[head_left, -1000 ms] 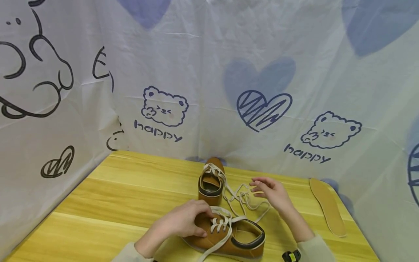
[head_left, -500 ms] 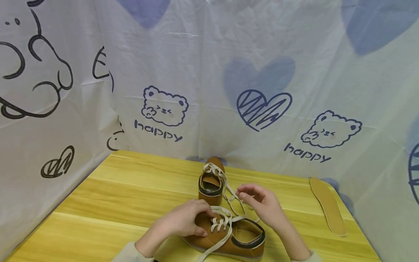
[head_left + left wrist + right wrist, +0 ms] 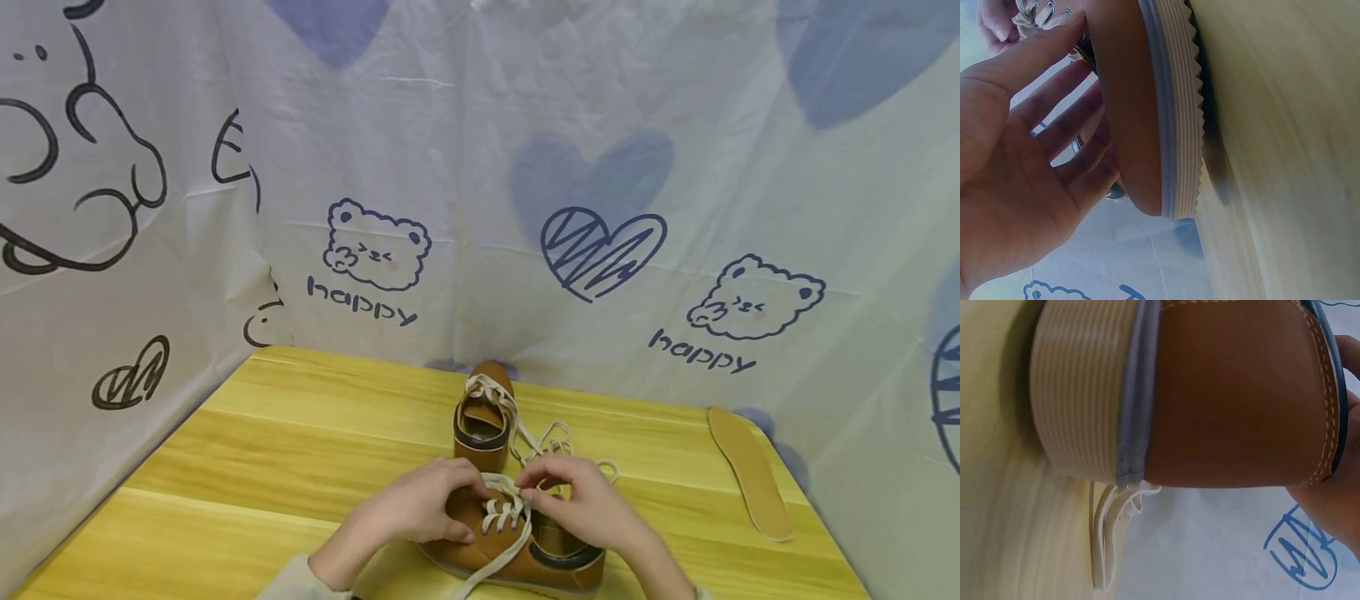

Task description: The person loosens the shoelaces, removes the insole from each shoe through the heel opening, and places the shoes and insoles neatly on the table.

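Note:
A brown lace-up shoe point(image 3: 487, 546) with a dark collar lies sideways near the front of the table, toe to the left. My left hand point(image 3: 420, 500) holds its toe end; the left wrist view shows the thumb on the upper and the other fingers along the opposite side. My right hand point(image 3: 592, 508) reaches over the shoe's opening, and its thumb and forefinger pinch the cream shoelace point(image 3: 482, 577) beside the top eyelets. One lace end trails over the shoe's near side. In the right wrist view the heel point(image 3: 1235, 394) hides most of that hand.
Behind stands a second brown shoe point(image 3: 480, 457), toe toward the wall, its long laces spread loosely to its right. A tan insole point(image 3: 750, 475) lies at the right edge of the wooden tabletop point(image 3: 300, 433). Printed white fabric point(image 3: 480, 167) hangs around the back and sides.
My right hand has come left and down from above the loose laces to the near shoe's lace, fingertips closing there. My left hand and both shoes have stayed put.

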The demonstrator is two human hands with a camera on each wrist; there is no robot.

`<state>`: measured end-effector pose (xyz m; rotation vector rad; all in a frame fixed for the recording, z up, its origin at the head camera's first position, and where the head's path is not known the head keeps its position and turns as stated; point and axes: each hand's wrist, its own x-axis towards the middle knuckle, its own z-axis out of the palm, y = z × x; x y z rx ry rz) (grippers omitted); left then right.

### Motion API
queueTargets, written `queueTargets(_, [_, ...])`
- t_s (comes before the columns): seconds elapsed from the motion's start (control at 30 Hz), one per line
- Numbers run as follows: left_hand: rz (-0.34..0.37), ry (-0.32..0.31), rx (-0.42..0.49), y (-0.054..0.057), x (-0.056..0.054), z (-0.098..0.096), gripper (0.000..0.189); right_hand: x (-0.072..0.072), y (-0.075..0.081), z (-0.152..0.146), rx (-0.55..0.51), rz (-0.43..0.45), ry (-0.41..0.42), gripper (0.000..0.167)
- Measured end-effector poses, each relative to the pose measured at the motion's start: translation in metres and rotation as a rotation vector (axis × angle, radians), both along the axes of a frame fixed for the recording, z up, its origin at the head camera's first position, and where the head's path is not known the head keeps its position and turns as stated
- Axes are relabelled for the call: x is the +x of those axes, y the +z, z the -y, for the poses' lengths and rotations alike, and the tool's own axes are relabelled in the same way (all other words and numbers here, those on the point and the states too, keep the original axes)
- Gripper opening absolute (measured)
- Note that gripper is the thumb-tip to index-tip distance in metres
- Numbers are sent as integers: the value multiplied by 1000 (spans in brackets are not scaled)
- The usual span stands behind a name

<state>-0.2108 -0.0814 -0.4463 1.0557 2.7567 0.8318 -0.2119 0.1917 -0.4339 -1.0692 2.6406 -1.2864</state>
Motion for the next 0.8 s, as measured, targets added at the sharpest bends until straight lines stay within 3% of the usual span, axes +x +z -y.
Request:
queueTargets(0.23, [0,6,4,-1,1,0,40,-2,-4,-5,28,34,65,27])
queueTargets(0.5, [-4,-3,15,0,1,-1,41,-1,-3,-5,9,-26,83,25])
queueTargets(0.8, [15,2,7,-1,-1,0,40,10,-2,13,-157,-165,87,19])
